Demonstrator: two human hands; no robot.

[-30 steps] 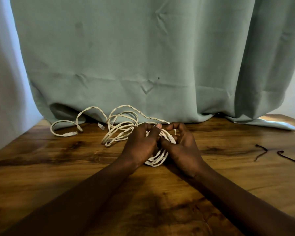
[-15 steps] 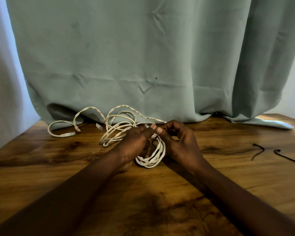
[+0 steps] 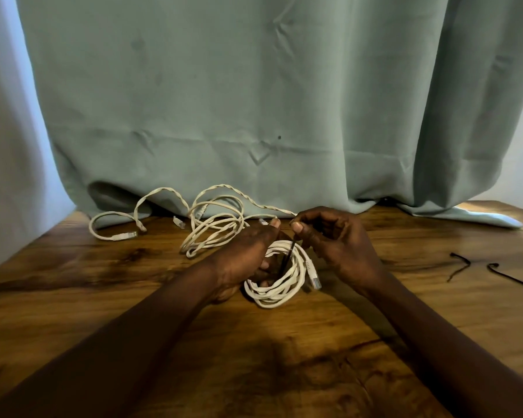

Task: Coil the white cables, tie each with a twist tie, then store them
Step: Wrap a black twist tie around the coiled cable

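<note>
One ethernet cable coil [image 3: 280, 280] wound, gripped in our left hand [image 3: 246, 259]; right hand [image 3: 337, 245] pinches black twist tie [image 3: 285, 259], seemingly untwisted; other cables [image 3: 212, 229] loose, unstored.

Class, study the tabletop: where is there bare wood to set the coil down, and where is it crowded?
Free: wood at front left, between loose cables and left forearm; wood at front right, nearer than the spare twist ties. Crowded: centre, where left hand and right hand work at the coil.

A pale green curtain [image 3: 254, 101] filled the upper frame, draping onto a wooden table [image 3: 73, 282]; sunlight struck at right.
</note>
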